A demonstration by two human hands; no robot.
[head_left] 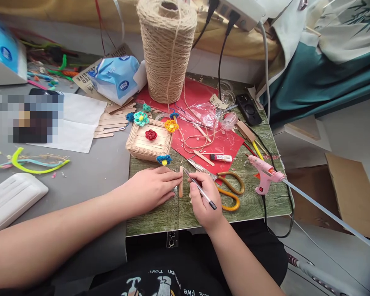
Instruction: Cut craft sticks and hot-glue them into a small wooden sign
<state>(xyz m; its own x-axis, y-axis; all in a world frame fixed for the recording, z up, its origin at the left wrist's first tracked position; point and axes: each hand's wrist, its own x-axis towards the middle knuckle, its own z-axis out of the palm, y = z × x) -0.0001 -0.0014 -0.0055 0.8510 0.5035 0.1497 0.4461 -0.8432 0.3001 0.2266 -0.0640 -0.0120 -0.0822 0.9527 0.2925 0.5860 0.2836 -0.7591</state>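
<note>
My right hand (206, 200) grips a pen (202, 190) with a clear barrel and dark end cap. Its tip is close to the top of a short wooden craft stick (181, 187). My left hand (156, 187) lies flat with its fingers stretched out, the fingertips touching the stick and covering part of a transparent stencil ruler (172, 224). This ruler sticks out past the table's front edge. Just beyond my left hand sits a twine-wrapped box (149, 142) with craft-stick slats, a red flower (151, 135) in its middle and colored flowers at the corners.
Orange-handled scissors (234, 185) lie right of my right hand, and a pink glue gun (265, 174) rests at the right edge. A big twine spool (168, 51) stands behind on red paper (231, 144). Loose craft sticks (111, 123) and a tissue pack (115, 78) lie left of it.
</note>
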